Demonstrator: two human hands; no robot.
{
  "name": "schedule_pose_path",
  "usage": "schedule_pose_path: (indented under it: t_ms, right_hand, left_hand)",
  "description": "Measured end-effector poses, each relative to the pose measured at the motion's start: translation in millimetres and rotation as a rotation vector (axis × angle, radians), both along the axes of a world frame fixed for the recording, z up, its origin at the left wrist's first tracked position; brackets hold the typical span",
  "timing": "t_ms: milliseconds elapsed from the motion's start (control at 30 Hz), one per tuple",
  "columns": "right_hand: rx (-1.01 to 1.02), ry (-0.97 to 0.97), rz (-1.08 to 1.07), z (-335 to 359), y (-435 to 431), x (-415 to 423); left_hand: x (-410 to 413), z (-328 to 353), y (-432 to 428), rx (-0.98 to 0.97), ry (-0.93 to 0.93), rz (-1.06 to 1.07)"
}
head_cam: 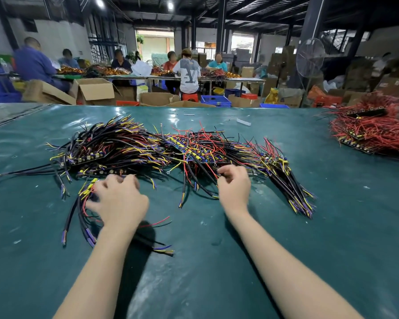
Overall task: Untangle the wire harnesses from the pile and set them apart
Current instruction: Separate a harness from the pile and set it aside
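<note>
Fingers [226, 170] of the right hand [234, 188] curl together at the near edge of the pile of wire harnesses [171, 146]; whether they pinch a wire cannot be told. The left hand [120, 201] bends its blurred, spread fingers [124, 181] over a separate harness [78, 215] lying just in front of the pile, its grip likewise unclear. The black, red, yellow and purple tangle sprawls across the middle of a table [217, 261] covered in glossy green sheeting. A heap of red wires [373, 132] lies well apart at the far right. Beyond, seated workers [187, 72] sort wires at long tables amid cardboard boxes [95, 90], a blue crate [215, 100] and a standing fan [310, 57].
</note>
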State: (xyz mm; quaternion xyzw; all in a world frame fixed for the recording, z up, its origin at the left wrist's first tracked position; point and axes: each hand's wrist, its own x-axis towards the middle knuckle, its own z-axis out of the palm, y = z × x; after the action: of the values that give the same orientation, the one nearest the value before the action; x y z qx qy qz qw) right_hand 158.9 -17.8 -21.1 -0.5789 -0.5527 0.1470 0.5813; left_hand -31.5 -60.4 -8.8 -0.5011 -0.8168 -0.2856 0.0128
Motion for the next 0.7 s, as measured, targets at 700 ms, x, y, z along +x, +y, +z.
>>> schedule_pose_path:
  t_ms: [700]
  right_hand:
    - [-0.337, 0.336, 0.911, -0.4, -25.2, -14.7]
  left_hand:
    - [71.7, -18.7, 7.6, 0.288, -1.160, -0.376]
